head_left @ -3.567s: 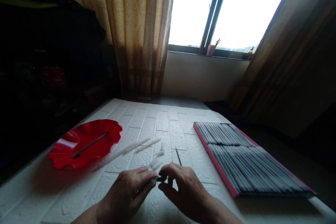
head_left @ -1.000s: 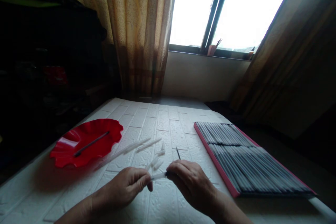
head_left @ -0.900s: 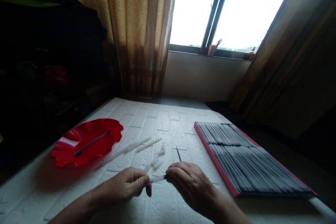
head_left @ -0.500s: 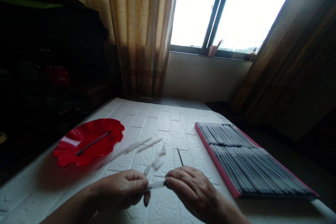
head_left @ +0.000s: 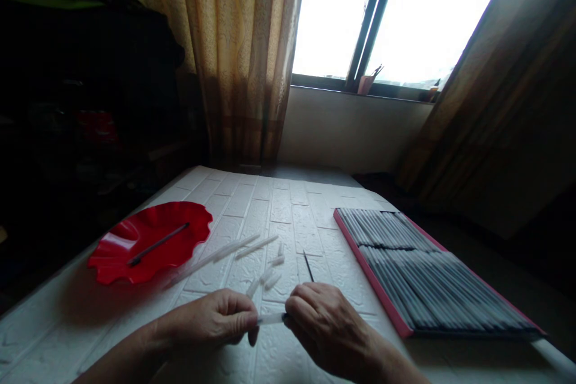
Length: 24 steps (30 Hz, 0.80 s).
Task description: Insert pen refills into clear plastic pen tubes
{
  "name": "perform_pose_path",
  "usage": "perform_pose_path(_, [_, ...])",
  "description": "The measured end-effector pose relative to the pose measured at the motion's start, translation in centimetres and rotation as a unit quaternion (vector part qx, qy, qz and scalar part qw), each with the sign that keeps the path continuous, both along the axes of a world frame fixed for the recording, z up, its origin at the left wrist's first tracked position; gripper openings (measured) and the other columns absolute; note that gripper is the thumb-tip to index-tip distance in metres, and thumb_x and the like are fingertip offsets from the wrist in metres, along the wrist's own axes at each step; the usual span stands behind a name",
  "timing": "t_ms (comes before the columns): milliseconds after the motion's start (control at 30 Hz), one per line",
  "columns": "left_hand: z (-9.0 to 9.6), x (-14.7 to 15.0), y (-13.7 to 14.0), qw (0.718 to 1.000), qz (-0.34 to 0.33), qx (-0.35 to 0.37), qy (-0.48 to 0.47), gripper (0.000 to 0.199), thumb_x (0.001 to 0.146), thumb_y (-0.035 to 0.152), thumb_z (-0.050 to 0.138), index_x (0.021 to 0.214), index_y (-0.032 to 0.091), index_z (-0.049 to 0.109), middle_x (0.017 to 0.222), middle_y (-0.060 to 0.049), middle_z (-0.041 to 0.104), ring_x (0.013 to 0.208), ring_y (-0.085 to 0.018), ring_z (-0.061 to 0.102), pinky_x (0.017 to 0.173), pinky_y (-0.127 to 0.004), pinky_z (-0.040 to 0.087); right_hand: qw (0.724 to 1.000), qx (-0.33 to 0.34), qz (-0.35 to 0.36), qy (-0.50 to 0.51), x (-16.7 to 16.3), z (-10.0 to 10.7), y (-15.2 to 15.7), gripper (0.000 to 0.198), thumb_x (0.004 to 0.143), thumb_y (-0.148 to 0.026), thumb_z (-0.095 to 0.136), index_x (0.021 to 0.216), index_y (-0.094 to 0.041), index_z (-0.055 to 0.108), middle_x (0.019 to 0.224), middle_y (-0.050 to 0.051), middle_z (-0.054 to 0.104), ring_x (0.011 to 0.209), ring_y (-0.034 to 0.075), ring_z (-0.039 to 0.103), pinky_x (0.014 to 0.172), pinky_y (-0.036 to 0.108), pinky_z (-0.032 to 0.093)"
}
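My left hand (head_left: 231, 318) pinches one end of a translucent, pen-like tube (head_left: 271, 318) between thumb and fingers. At the tube's dark other end, my right hand (head_left: 321, 321) is closed, with its fingertips mostly hidden. A thin dark pointed rod (head_left: 308, 265) sticks out beyond the right knuckles; I cannot tell whether it is held or lies on the table. Just past my hands lie short clear tube pieces (head_left: 272, 280), and farther left several longer clear tubes (head_left: 256, 247).
To the left, a wavy-edged red dish (head_left: 112, 255) bears a dark pen-like stick (head_left: 159, 244). On the right is a pink-rimmed box (head_left: 366, 279) packed with rows of grey pen-like sticks (head_left: 432, 285). The white brick-patterned table (head_left: 281, 210) reaches toward a curtained window.
My left hand has shifted slightly right, closer to my right hand, so less of the tube shows between them. My right hand has turned slightly, its fingers curled more tightly.
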<state>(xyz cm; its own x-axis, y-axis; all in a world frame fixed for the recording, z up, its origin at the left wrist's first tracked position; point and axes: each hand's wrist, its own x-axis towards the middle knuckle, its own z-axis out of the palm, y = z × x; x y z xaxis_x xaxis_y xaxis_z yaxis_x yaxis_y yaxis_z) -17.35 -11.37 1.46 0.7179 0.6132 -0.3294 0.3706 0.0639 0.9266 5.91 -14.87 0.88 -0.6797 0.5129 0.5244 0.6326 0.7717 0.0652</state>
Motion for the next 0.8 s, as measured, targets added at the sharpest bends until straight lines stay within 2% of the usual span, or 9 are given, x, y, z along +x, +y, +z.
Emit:
perform_pose_path(167, [0.11,0.11,-0.1,1.0,-0.007,0.016,0.002,0.051,0.079,0.067,0.059,0.068,0.017,0.065,0.052,0.009,0.035,0.049,-0.008,0.025,0.046,-0.022,0.017,1.0,0.004,-0.007,0.008,-0.08,-0.51,0.13,0.043,0.103,-0.025,0.023,0.07,-0.021,0.05,0.056,-0.001,0.057,0.045,0.013,0.048,0.047,0.029,0.03])
perform_pose_path(300, [0.35,0.13,-0.16,1.0,-0.009,0.016,0.001,0.049,0.078,0.066,0.06,0.069,0.017,0.065,0.053,0.009,0.034,0.05,-0.009,0.025,0.046,-0.021,0.018,0.998,-0.054,-0.014,0.032,-0.06,-0.49,0.31,0.046,0.104,-0.033,0.023,0.067,-0.021,0.048,0.053,-0.002,0.057,0.042,0.012,0.048,0.046,0.028,0.029])
perform_pose_path(433, [0.52,0.14,-0.12,1.0,-0.007,0.02,0.0,0.055,0.078,0.07,0.057,0.071,0.017,0.064,0.054,0.009,0.035,0.05,-0.009,0.025,0.046,-0.022,0.018,0.992,-0.104,-0.001,0.075,0.32,-0.22,0.18,0.03,0.1,-0.04,0.036,0.083,-0.02,0.052,0.064,-0.002,0.064,0.049,0.013,0.056,0.051,0.026,0.036])
perform_pose_path(500, [0.52,0.13,-0.09,1.0,-0.008,0.022,0.001,0.056,0.078,0.071,0.055,0.071,0.017,0.064,0.055,0.009,0.035,0.05,-0.009,0.026,0.047,-0.022,0.018,0.99,-0.095,0.009,0.099,0.54,-0.13,-0.05,0.017,0.096,-0.034,0.043,0.092,-0.02,0.05,0.069,-0.001,0.065,0.054,0.013,0.059,0.054,0.026,0.039])
perform_pose_path(600, [0.45,0.11,-0.03,1.0,-0.007,0.024,0.001,0.057,0.078,0.072,0.054,0.07,0.017,0.063,0.053,0.009,0.033,0.049,-0.009,0.025,0.046,-0.022,0.017,0.991,-0.075,0.017,0.108,0.67,0.01,-0.4,0.006,0.093,-0.02,0.043,0.094,-0.02,0.049,0.069,-0.001,0.063,0.057,0.014,0.059,0.056,0.025,0.04])
perform_pose_path(700, [0.4,0.11,0.02,1.0,-0.006,0.027,0.0,0.057,0.078,0.073,0.053,0.07,0.018,0.062,0.051,0.01,0.032,0.048,-0.009,0.024,0.046,-0.022,0.017,0.992,-0.077,0.011,0.1,0.56,0.22,-0.49,0.012,0.093,-0.015,0.041,0.088,-0.021,0.049,0.067,-0.001,0.062,0.055,0.013,0.057,0.056,0.024,0.04])
perform_pose_path(800, [0.38,0.09,0.01,0.999,-0.009,0.03,0.001,0.057,0.078,0.073,0.053,0.069,0.018,0.062,0.051,0.01,0.032,0.048,-0.009,0.024,0.046,-0.022,0.018,0.992,-0.077,0.01,0.094,0.4,0.34,-0.26,0.018,0.098,-0.021,0.038,0.083,-0.021,0.05,0.064,-0.002,0.061,0.051,0.012,0.055,0.053,0.024,0.038])
